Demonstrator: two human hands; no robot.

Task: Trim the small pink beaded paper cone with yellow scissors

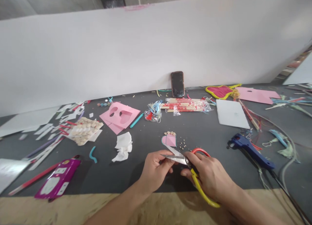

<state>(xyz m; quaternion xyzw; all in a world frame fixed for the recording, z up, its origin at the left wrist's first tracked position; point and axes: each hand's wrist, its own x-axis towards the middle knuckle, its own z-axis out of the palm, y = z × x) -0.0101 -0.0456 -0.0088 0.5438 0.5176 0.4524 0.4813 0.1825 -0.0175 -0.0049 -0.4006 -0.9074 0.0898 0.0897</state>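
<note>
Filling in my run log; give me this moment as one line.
right hand: holding open scissors | left hand: close by blades, contents unclear | beyond: pink piece, beige bits

I am showing my left hand (154, 171) and my right hand (207, 174) bare, with slim wrists that are running uncovered into my left forearm (119, 204) and my right forearm (246, 202), both smooth in outline and widening toward the lower edge of my view. On the back of my right hand the knuckles are standing out as low, rounded bumps, while my fingernails are looking too small and blurred to make out.
</note>
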